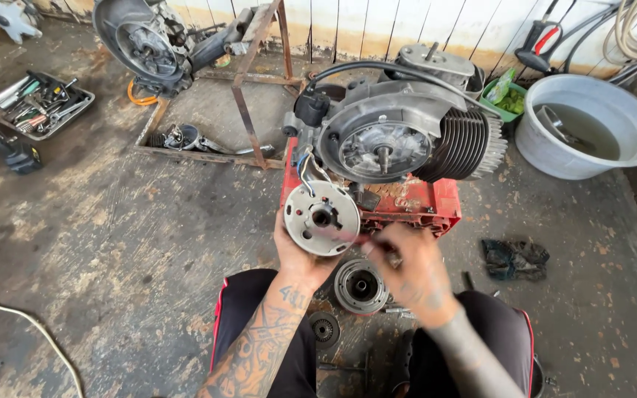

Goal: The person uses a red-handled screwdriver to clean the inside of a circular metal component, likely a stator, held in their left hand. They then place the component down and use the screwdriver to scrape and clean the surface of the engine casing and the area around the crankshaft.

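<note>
Left hand [298, 254] clasps round stator plate [323, 217]; right hand [414, 269] blurred, fingers curled around thin tool [374, 243]

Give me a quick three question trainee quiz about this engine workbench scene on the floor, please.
1. True or false: the left hand holds the round stator plate.
2. What does the engine rest on? A) red crate B) grey basin C) tool tray
3. The right hand is blurred; can you tell what its grip holds?

Key: 1 true. 2 A, the red crate. 3 No, only a thin, blurred tool-like shape shows.
</note>
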